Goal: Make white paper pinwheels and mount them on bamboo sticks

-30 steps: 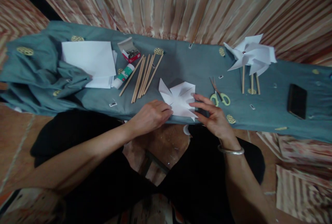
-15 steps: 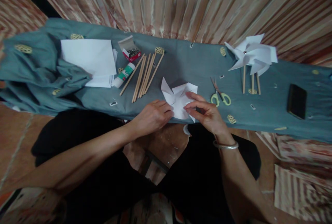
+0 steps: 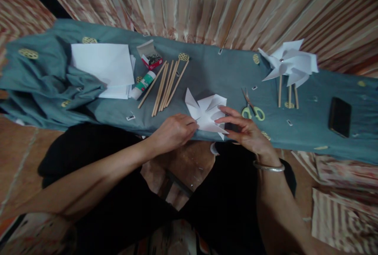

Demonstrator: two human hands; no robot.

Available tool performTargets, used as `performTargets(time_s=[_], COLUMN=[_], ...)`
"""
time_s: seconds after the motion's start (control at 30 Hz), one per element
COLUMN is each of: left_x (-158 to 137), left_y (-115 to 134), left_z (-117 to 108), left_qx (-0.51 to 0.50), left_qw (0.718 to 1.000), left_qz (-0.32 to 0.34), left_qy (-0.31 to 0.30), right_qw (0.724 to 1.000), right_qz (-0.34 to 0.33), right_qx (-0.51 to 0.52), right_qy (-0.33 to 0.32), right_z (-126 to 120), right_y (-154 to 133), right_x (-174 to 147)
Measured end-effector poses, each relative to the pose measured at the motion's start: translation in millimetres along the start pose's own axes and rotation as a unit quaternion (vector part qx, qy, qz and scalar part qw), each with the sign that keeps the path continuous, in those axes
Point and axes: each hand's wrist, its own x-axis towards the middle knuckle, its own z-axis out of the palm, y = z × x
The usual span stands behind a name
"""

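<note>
A white paper pinwheel (image 3: 206, 118) with folded blades lies at the near edge of the cloth-covered table, between my hands. My left hand (image 3: 178, 129) pinches the pinwheel's left side, its fingers closed. On the right side, my right hand (image 3: 243, 127) has its fingers apart and touching the paper blades; it wears a silver bangle. Just beyond that hand lie scissors (image 3: 251, 109) with light green handles, blades partly spread. Several wooden sticks (image 3: 165, 87) are to the left of the pinwheel, beside a glue stick (image 3: 143, 84).
A small red box (image 3: 151, 58) of metal pins stands open behind the sticks. Stacked white paper (image 3: 102, 66) lies at the left on the grey-green cloth (image 3: 212, 73). Finished pinwheels on sticks (image 3: 291, 64) rest at the right, near a dark phone (image 3: 340, 117). A striped curtain (image 3: 189, 6) hangs behind.
My right hand has slid a little to the right, and its fingers are off the pinwheel's middle. A lower blade now lies flatter toward the right. My left hand stays on the paper.
</note>
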Motion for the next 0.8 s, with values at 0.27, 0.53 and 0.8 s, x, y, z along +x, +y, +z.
performTargets(time_s=[0.27,0.53,0.8], left_x=[2.2,3.8,4.2], left_y=[4.1,8.9,8.8], left_z=[-0.8,1.1,6.6], left_qx=[0.012,0.005,-0.038], left_qw=[1.000,1.000,0.998], left_qz=[0.020,0.023,0.045], left_qy=[0.002,0.010,0.027], right_qw=[0.998,0.984,0.965], right_qz=[-0.026,-0.054,-0.065], right_qx=[0.021,-0.107,-0.202], right_qy=[0.058,0.134,0.154], right_z=[13.8,33.9,43.2], right_y=[3.3,5.7,-1.4], right_x=[11.0,22.6,23.9])
